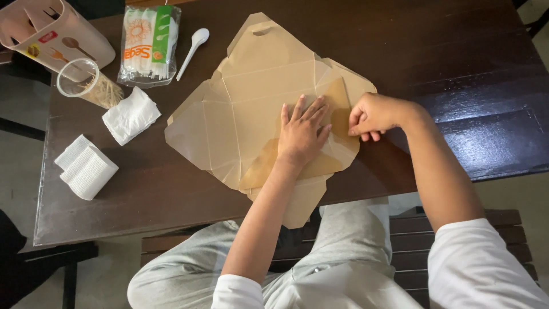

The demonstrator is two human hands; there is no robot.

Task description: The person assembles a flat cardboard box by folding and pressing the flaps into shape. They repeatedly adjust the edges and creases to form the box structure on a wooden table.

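Note:
A flattened brown cardboard takeaway box [240, 109] lies unfolded on the dark wooden table [457, 68]. My left hand [303, 133] presses flat on its middle panel, fingers spread. My right hand [373, 116] pinches the box's right flap near its edge, folding it inward. A brown inner liner shows under my left wrist.
A white plastic spoon [193, 50] and a clear pack of plastic cutlery [147, 43] lie at the back left. A beige cutlery holder [54, 34], a clear jar of toothpicks [88, 83], a crumpled napkin [131, 114] and stacked white napkins [86, 167] sit at left.

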